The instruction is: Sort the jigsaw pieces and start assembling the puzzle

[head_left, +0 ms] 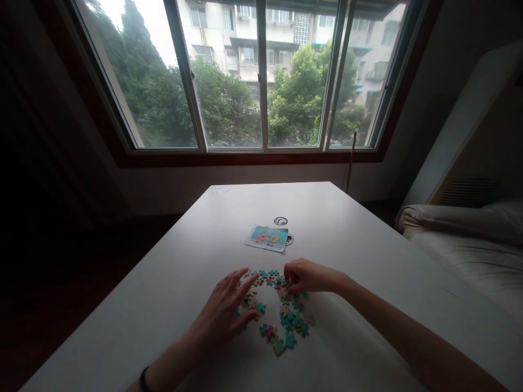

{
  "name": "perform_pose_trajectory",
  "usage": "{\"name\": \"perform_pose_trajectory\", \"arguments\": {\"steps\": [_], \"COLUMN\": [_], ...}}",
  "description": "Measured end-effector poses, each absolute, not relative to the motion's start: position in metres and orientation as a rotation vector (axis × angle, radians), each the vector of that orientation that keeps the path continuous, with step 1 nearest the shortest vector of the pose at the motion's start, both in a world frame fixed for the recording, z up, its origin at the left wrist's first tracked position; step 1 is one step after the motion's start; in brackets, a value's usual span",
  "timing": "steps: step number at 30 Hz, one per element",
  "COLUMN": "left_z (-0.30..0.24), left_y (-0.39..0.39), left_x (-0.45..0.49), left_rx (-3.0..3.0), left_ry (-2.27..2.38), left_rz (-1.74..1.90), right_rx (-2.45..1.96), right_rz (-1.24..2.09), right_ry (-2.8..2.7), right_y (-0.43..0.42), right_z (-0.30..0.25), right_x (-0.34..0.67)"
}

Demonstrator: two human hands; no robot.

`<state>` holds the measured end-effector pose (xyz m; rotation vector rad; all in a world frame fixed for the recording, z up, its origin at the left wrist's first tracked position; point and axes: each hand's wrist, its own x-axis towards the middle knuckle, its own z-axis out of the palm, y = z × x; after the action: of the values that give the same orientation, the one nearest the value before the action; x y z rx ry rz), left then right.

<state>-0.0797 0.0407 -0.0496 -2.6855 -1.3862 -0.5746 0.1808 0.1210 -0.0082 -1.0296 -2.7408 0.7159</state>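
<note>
Loose jigsaw puzzle pieces [290,320], mostly teal with some pink and beige, lie in a rough ring on the white table [175,283]. My left hand [229,305] rests over the ring's left side, fingers spread and holding nothing that I can see; it covers some pieces. At the upper right of the ring, my right hand [300,275] has its fingers curled down among the pieces. Whatever is between those fingertips is hidden. Beyond the ring lies a picture card [268,238] with a teal background and pink and yellow cartoon figures.
Two round black-and-white markers [280,221] are on the table past the pieces, one partly under the card. A small paper scrap [221,190] lies at the far left corner. A pale sofa [461,234] stands to the right, and a window [261,76] is ahead.
</note>
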Motion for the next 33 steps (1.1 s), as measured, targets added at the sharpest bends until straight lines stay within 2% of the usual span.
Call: {"name": "perform_pose_trajectory", "arguments": {"steps": [3, 7, 9, 14, 19, 23, 26, 29, 33], "left_z": [-0.045, -0.038, -0.033, -0.027, -0.026, -0.032, -0.04, -0.047, -0.05], "left_y": [0.049, 0.054, 0.055, 0.058, 0.065, 0.074, 0.079, 0.08, 0.076], "left_x": [-0.095, -0.113, -0.118, -0.127, -0.144, -0.153, -0.148, -0.137, -0.122], "left_rx": [-2.855, -3.116, -3.197, -3.341, -3.501, -3.433, -3.391, -3.334, -3.325], "left_ry": [-1.362, -1.375, -1.398, -1.396, -1.453, -1.547, -1.577, -1.577, -1.53], "left_rz": [-0.498, -0.462, -0.468, -0.413, -0.64, -0.499, -0.407, -0.564, -0.961], "right_rx": [-0.978, -0.852, -0.821, -0.776, -0.603, -0.461, -0.361, -0.39, -0.408], "right_rz": [0.839, 1.412, 1.507, 1.276, 1.062, 1.024, 1.111, 1.239, 1.25], "right_ry": [-2.639, -2.306, -2.187, -2.328, -2.616, -2.798, -2.736, -2.457, -2.2], "right_y": [0.121, 0.122, 0.124, 0.128, 0.125, 0.123, 0.121, 0.117, 0.111], "right_z": [-0.012, -0.013, -0.01, -0.001, -0.003, -0.015, -0.027, -0.04, -0.056], "right_x": [0.176, 0.173, 0.174, 0.182, 0.192, 0.186, 0.176, 0.166, 0.157]}}
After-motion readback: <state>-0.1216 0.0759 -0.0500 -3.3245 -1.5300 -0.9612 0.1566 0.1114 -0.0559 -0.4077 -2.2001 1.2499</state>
